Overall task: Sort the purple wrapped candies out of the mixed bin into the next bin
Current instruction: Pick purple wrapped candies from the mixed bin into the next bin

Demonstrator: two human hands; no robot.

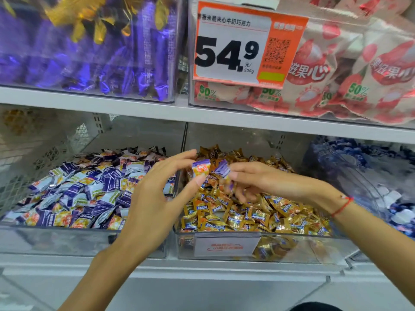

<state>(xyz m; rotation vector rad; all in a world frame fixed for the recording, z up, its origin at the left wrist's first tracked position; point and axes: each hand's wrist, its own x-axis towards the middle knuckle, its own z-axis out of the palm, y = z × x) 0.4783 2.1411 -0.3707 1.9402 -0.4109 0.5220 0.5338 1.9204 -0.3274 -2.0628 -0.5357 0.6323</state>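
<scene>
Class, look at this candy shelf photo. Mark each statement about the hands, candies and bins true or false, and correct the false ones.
1. The left hand pinches a purple wrapped candy. True.
2. Both hands hover over the blue candy bin on the far right. False: they are above the gold candy bin.
3. The right hand holds a purple wrapped candy. True.
4. The price tag reads 12.5. False: it reads 54.9.
5. The red string bracelet is on the left wrist. False: it is on the right wrist.
</scene>
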